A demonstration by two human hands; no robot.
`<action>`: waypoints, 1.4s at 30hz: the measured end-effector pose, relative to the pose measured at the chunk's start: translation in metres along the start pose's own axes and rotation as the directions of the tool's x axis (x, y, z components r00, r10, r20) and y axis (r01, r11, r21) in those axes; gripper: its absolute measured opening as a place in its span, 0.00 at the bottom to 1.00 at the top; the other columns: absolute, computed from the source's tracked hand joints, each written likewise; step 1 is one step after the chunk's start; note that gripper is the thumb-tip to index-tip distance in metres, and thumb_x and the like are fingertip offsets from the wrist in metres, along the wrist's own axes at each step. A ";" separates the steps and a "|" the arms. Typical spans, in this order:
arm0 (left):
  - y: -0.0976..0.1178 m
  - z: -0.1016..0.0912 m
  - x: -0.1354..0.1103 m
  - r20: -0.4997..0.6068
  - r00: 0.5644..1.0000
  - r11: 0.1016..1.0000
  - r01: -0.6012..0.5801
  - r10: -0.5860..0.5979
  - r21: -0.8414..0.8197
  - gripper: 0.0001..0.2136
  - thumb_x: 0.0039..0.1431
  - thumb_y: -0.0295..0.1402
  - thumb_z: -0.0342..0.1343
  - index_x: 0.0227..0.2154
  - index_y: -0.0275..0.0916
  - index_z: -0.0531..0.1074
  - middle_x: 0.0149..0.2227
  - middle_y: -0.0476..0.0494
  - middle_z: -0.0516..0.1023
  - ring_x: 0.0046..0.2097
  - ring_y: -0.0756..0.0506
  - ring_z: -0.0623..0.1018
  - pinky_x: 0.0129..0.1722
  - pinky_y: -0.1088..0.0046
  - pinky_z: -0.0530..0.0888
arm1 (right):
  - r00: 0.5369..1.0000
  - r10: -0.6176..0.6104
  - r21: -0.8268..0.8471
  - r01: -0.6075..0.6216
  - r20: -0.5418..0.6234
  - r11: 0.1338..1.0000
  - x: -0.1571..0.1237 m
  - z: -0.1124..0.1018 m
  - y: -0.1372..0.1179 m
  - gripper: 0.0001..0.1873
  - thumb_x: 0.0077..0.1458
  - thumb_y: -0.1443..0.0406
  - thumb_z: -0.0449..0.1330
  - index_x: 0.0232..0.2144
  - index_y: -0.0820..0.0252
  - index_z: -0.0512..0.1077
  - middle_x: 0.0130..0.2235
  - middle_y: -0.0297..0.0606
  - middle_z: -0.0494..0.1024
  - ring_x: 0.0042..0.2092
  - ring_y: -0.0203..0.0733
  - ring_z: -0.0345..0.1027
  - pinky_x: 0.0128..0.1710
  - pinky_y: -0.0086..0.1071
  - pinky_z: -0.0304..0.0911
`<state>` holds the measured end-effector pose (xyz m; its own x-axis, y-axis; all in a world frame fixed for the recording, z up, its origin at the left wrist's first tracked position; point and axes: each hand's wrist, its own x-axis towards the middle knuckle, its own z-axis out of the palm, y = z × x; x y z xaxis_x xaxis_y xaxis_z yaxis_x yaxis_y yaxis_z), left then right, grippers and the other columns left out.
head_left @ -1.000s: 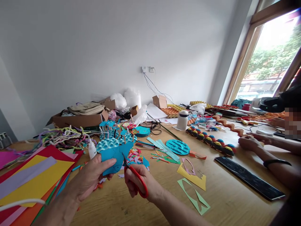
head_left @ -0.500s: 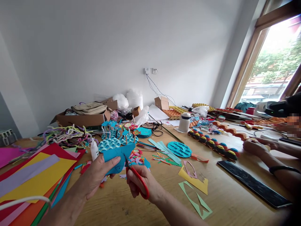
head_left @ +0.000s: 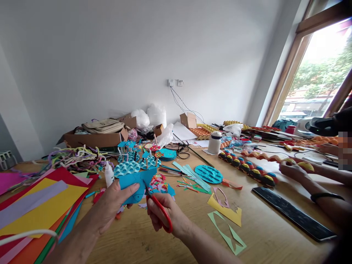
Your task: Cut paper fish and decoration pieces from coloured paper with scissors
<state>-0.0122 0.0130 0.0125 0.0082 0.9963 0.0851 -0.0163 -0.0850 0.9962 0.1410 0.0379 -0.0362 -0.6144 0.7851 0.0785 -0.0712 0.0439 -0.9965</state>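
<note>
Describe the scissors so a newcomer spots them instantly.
Find the wooden table, then the camera wearer's right hand above its near side. It grips the scissors, blades at the blue paper in the left hand. A red loop handle sets them apart from the paper scraps beyond.

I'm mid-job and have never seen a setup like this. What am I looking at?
There is no machine here, just a person's two bare hands. Every picture comes from one camera worn on that person's head, looking forward and down.

The left hand holds blue paper. The right hand holds red-handled scissors, their blades at the paper's edge.

On the wooden table lie coloured sheets at left, with a white bottle beyond them. Small scraps lie behind the hands; a blue disc and a black slab lie to the right.

The hands at far right belong to someone else.
</note>
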 end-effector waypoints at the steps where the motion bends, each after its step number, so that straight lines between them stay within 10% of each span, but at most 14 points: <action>1: 0.001 0.000 -0.001 0.003 1.000 1.000 0.004 -0.004 -0.010 0.11 0.45 0.37 0.58 0.31 0.38 0.71 0.24 0.50 0.73 0.26 0.49 0.69 0.27 0.74 0.67 | 1.000 0.004 -0.005 -0.004 -0.007 1.000 0.000 0.000 -0.001 0.27 0.42 0.43 0.53 0.18 0.62 0.61 0.11 0.26 0.60 0.12 0.26 0.53 0.11 0.20 0.46; 42: 0.008 -0.009 -0.002 0.003 0.988 0.988 0.156 -0.156 -0.018 0.12 0.40 0.39 0.61 0.27 0.39 0.69 0.21 0.52 0.71 0.23 0.51 0.68 0.21 0.77 0.65 | 0.999 0.029 -0.115 -0.027 0.020 0.993 -0.004 -0.001 -0.009 0.24 0.44 0.46 0.53 0.19 0.62 0.60 0.12 0.25 0.59 0.13 0.26 0.54 0.11 0.19 0.47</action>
<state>-0.0211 0.0108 0.0199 0.0140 0.9974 -0.0713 -0.0332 0.0718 0.9969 0.1449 0.0356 -0.0277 -0.6318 0.7735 0.0500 0.0358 0.0936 -0.9950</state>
